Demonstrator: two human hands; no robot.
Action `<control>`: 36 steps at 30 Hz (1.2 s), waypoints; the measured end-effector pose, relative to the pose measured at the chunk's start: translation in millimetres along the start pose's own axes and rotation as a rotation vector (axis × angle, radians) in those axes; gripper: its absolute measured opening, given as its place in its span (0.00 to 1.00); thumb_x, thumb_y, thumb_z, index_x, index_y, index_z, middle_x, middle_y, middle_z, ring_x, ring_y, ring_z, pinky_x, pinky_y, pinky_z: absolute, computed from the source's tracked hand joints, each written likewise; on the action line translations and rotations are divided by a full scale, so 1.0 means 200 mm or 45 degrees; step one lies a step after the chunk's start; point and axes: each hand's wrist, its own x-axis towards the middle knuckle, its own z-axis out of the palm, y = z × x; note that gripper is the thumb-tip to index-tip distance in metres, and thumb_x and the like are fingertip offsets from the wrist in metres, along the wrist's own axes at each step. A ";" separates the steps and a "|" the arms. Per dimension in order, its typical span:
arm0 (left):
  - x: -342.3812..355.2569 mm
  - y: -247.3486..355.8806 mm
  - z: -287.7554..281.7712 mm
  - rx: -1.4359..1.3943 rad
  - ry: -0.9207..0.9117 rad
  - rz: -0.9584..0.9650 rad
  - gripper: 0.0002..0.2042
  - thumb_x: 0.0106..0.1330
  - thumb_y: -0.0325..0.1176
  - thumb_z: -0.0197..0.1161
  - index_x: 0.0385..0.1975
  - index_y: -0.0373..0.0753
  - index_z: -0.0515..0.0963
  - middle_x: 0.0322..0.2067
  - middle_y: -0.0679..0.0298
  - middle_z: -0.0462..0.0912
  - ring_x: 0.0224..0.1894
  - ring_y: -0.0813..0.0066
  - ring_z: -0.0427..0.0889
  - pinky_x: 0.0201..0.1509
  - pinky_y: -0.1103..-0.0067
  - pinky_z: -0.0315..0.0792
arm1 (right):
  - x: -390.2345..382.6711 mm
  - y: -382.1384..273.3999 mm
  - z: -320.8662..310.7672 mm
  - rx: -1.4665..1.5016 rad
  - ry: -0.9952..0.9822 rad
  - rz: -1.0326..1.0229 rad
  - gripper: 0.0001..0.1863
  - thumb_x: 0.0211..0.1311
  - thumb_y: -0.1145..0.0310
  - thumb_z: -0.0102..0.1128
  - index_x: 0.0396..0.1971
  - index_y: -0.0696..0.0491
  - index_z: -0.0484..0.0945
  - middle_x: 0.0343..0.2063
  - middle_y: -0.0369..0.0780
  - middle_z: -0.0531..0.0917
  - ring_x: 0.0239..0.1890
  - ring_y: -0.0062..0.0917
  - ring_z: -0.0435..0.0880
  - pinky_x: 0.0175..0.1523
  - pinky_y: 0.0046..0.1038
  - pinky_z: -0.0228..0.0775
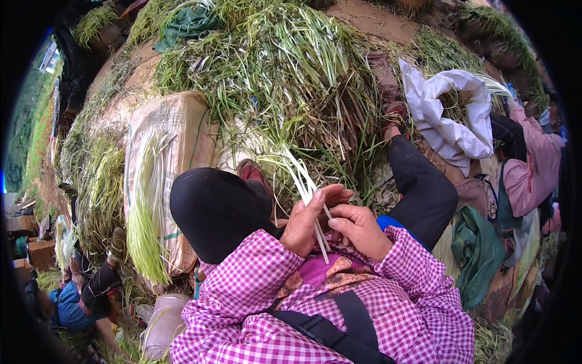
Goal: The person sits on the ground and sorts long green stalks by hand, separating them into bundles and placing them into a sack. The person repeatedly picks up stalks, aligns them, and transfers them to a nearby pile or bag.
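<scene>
While a few thin white stalks point(312, 203) are pinched between both hands above the lap, left hand point(306, 221) is closed round them mid-length and right hand point(361, 230) is curled on them just beside it. Green tops fan up toward the big pile of greens point(285, 73). Sorted bunch point(145, 212) is laid on a sack point(182, 121) at left

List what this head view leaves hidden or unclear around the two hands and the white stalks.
- Lower ends of the white stalks: hidden between the left hand and right hand.
- Grip of each hand: fingers curl over the stalks, so contact points are covered.
- Ground under the green pile: buried by leaves.
- Inside of the white sack: folded cloth hides most of it.
- Co-worker's sleeve: cut off by the dark fisheye rim.
</scene>
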 end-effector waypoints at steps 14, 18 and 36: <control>-0.08 0.13 0.04 -0.085 0.058 -0.154 0.22 0.67 0.44 0.53 0.51 0.29 0.69 0.43 0.50 0.78 0.47 0.59 0.79 0.54 0.66 0.73 | -0.03 -0.01 -0.01 -0.345 -0.643 -0.030 0.13 0.63 0.64 0.53 0.36 0.60 0.77 0.25 0.38 0.77 0.32 0.19 0.76 0.35 0.25 0.68; 0.06 0.45 0.06 -0.112 0.142 0.371 0.18 0.69 0.38 0.50 0.51 0.31 0.67 0.30 0.58 0.78 0.32 0.67 0.81 0.28 0.76 0.79 | 0.19 -0.10 -0.19 -0.466 -0.312 -0.271 0.14 0.64 0.63 0.51 0.37 0.61 0.76 0.27 0.40 0.80 0.27 0.21 0.78 0.33 0.24 0.71; 0.14 0.52 0.06 -0.185 0.454 0.358 0.12 0.69 0.30 0.49 0.47 0.31 0.69 0.26 0.61 0.77 0.25 0.74 0.79 0.17 0.84 0.70 | 1.09 -0.23 -0.67 -0.552 1.092 -0.904 0.04 0.61 0.72 0.53 0.32 0.57 0.75 0.24 0.33 0.75 0.21 0.13 0.72 0.24 0.17 0.63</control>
